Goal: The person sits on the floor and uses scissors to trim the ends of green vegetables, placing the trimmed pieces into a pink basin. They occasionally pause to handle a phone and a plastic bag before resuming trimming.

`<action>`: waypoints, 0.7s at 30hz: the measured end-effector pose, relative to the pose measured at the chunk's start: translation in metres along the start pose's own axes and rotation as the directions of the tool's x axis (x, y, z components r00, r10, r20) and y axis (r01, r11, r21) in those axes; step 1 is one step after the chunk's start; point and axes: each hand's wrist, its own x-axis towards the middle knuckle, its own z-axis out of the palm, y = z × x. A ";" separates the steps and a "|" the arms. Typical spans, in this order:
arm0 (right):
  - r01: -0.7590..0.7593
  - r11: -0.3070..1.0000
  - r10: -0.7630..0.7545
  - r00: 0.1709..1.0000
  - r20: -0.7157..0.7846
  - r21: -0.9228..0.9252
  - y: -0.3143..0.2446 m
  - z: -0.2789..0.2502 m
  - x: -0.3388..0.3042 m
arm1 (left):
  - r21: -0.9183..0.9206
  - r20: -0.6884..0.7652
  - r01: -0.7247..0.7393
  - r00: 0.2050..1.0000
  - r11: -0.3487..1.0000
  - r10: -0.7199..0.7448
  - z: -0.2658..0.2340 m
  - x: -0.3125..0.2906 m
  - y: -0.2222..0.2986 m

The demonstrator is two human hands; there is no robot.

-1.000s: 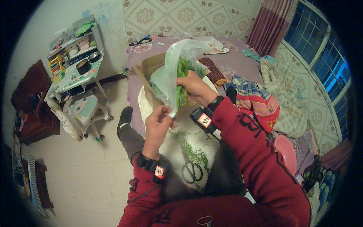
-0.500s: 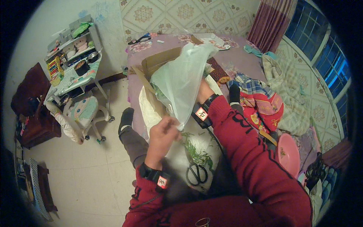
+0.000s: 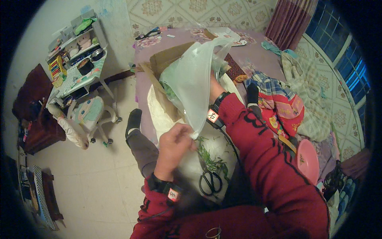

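My left hand (image 3: 175,146) is closed in a pinch on the lower corner of a translucent white plastic bag (image 3: 193,81). Through the plastic, something green shows at the bag's left side. The bag stands slanted in front of an open cardboard box (image 3: 169,57). My right hand (image 3: 214,88) reaches up behind the bag's right side, and its fingers are hidden there. Between my forearms, cut green leafy stems (image 3: 213,161) lie scattered on a pale sheet across my lap. Black-handled scissors (image 3: 210,183) rest there too, handles toward me.
The box stands on a bed with a purple flowered sheet (image 3: 254,55). At the right are a pink basin (image 3: 307,161), a red patterned blanket (image 3: 284,109) and a pale quilt (image 3: 306,99). A white chair (image 3: 89,113) and a cluttered desk (image 3: 75,79) stand at the left.
The view has shifted slightly. My left hand keeps its pinch on the bag corner, and my right hand stays behind the bag, whose upper part has changed its folds a little.
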 end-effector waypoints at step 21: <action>0.219 0.507 -0.003 0.968 0.253 -0.834 -0.052 -0.007 -0.027 | -0.168 -0.157 -0.196 0.973 0.966 0.170 -0.004 0.005 0.023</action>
